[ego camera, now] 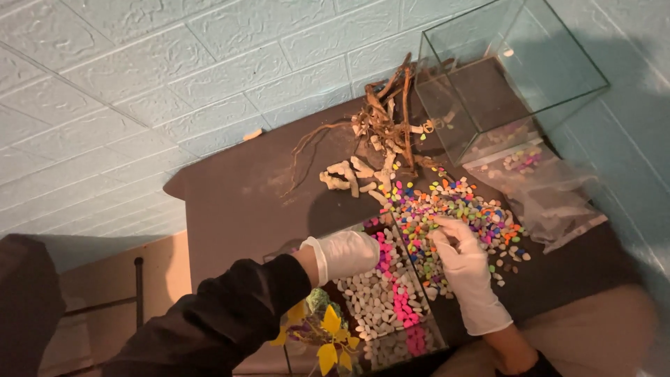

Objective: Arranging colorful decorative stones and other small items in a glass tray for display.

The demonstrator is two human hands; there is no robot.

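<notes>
Both my hands wear white gloves. My left hand (347, 253) rests at the left edge of a clear divided tray (427, 334) holding white and pink pebbles (380, 293); its fingers look curled, with nothing visible in them. My right hand (462, 260) reaches into a heap of multicoloured pebbles (447, 206) spread on the dark table (237, 209), fingertips pinched among the stones. Whether a pebble is pinched I cannot make out.
A clear glass tank (509, 70) stands at the far right. Driftwood branches (384, 119) and pale stone pieces (345, 174) lie beyond the pebbles. A plastic bag (551, 192) with a few pebbles lies right. Yellow artificial plants (328, 335) sit near me. A blue brick-pattern wall is behind.
</notes>
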